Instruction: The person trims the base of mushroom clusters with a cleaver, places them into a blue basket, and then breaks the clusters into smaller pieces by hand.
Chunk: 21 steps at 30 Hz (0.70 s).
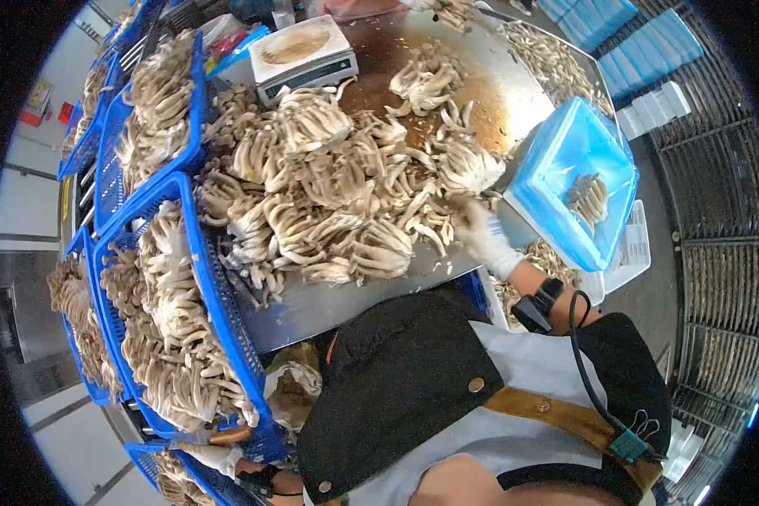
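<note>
Mushrooms (320, 181) lie heaped on the counter (299, 319), right hand (487, 240) at their edge, left hand (215, 458) by a blue crate (219, 316); I can't tell either grip.

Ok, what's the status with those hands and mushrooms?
Right hand at the edge of the mushroom heap, grip unclear. Left hand low, by a blue crate. Small cluster in the blue-lined tub; nothing plainly blocking the way there.

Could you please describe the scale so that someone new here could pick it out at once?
Find the metal table with the large mushroom heap. Beyond the heap, just right of the coloured bags, sits the white scale. Unlike those soft bags, it is a rigid box with a brown-stained flat top.
</note>
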Tool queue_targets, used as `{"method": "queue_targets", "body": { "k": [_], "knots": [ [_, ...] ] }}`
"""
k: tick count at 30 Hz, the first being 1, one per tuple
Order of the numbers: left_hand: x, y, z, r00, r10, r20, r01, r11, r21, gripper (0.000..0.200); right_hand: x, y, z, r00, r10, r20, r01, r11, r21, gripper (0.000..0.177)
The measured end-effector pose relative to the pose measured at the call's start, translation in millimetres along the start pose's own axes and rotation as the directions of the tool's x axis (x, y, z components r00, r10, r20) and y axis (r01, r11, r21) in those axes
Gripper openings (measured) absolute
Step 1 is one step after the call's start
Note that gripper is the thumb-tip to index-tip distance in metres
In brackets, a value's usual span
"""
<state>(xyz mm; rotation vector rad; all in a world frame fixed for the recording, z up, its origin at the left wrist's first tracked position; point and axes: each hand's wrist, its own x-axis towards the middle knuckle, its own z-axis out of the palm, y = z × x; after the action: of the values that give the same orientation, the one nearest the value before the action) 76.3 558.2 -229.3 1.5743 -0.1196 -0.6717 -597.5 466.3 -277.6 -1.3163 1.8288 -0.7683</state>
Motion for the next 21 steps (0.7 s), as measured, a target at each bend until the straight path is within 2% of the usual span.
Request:
{"method": "queue_targets", "body": {
  "k": [1, 2, 5, 6, 8, 10, 11, 14, 16, 18, 19, 20, 21],
  "knots": [
    [-8, 0, 6, 1.0, 0.016, -0.019, -0.015, 1.0, 0.027, 0.063, 0, 21, -18, 0.981, -0.016, -0.196, -0.002, 0.996, -0.089, 0.065],
    [-12, -1, 10, 0.999, 0.025, -0.035, -0.023, 0.998, 0.052, 0.063, 9, 42, -27, 0.927, -0.08, -0.365, 0.054, 0.995, -0.08, 0.072],
    [-24, -6, 26, 0.996, 0.066, -0.065, -0.058, 0.992, 0.113, 0.064, 36, 44, -45, 0.87, -0.066, -0.489, -0.088, 0.954, -0.285, 0.086],
    [-29, -9, 32, 0.993, 0.087, -0.075, -0.075, 0.987, 0.141, 0.064, 50, 37, -46, 0.891, -0.003, -0.453, -0.11, 0.968, -0.224, 0.093],
    [-38, -12, 41, 0.988, 0.121, -0.095, -0.1, 0.975, 0.199, 0.065, 78, 57, -47, 0.942, -0.009, -0.335, -0.117, 0.928, -0.354, 0.093],
    [-50, -14, 46, 0.977, 0.174, -0.121, -0.138, 0.955, 0.264, 0.065, 101, 81, -54, 0.964, 0.078, -0.254, -0.172, 0.911, -0.375, 0.09],
    [-56, -15, 49, 0.971, 0.197, -0.136, -0.15, 0.943, 0.298, 0.065, 109, 92, -58, 0.97, 0.038, -0.24, -0.134, 0.908, -0.396, 0.087],
    [-75, -16, 55, 0.929, 0.321, -0.186, -0.21, 0.868, 0.451, 0.066, 115, 72, -89, 0.962, 0.258, -0.091, -0.274, 0.9, -0.339, 0.084],
    [-90, -17, 58, 0.842, 0.498, -0.209, -0.259, 0.712, 0.653, 0.067, 115, 72, -93, 0.964, 0.242, -0.113, -0.264, 0.925, -0.272, 0.081],
    [-116, -15, 83, 0.674, 0.715, -0.187, -0.25, 0.46, 0.852, 0.067, 128, 91, -89, 0.961, 0.23, -0.151, -0.263, 0.928, -0.263, 0.082],
    [-132, -16, 103, 0.61, 0.779, -0.146, -0.294, 0.394, 0.871, 0.071, 133, 90, -89, 0.92, 0.309, -0.24, -0.349, 0.926, -0.147, 0.081],
    [-129, -21, 113, 0.548, 0.836, -0.02, -0.412, 0.291, 0.864, 0.064, 137, 91, -88, 0.92, 0.278, -0.276, -0.326, 0.934, -0.148, 0.081],
    [-134, -29, 136, 0.565, 0.818, 0.11, -0.611, 0.325, 0.722, 0.057, 142, 93, -87, 0.918, 0.249, -0.31, -0.306, 0.94, -0.151, 0.081]
  ]
}}
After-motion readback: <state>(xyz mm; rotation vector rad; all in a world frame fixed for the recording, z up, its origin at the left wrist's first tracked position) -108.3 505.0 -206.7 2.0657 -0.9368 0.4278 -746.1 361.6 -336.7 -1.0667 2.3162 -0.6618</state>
